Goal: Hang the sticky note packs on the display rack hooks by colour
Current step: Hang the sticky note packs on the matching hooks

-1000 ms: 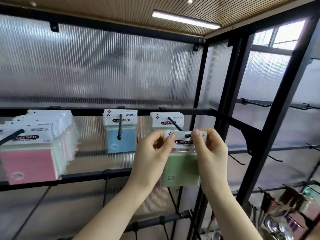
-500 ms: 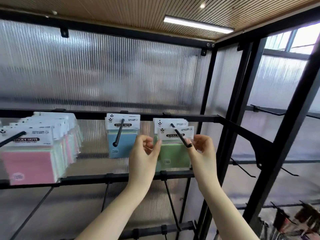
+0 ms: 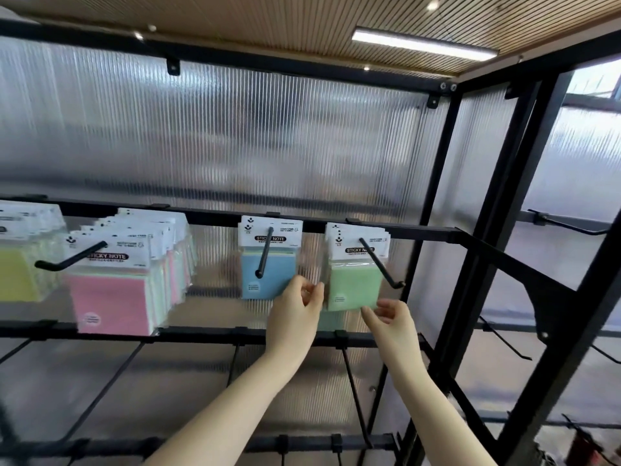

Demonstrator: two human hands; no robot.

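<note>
1. Your left hand (image 3: 295,314) is at the left edge of the green sticky note pack (image 3: 354,284), fingers curled and thumb pinching the pack's lower left side.
2. Your right hand (image 3: 391,319) touches the pack's bottom right corner with loosely bent fingers; whether it pinches the corner or only touches it, you cannot tell.
3. The green pack hangs on the rightmost hook (image 3: 381,264) of the upper rail (image 3: 208,215), in front of other packs on that same hook.
4. Just left of it, a blue pack (image 3: 268,277) hangs on its own hook (image 3: 263,253).
5. Further left, a row of packs fronted by a pink pack (image 3: 111,302) fills another hook, and a yellow pack (image 3: 16,274) hangs at the frame's edge.
</note>
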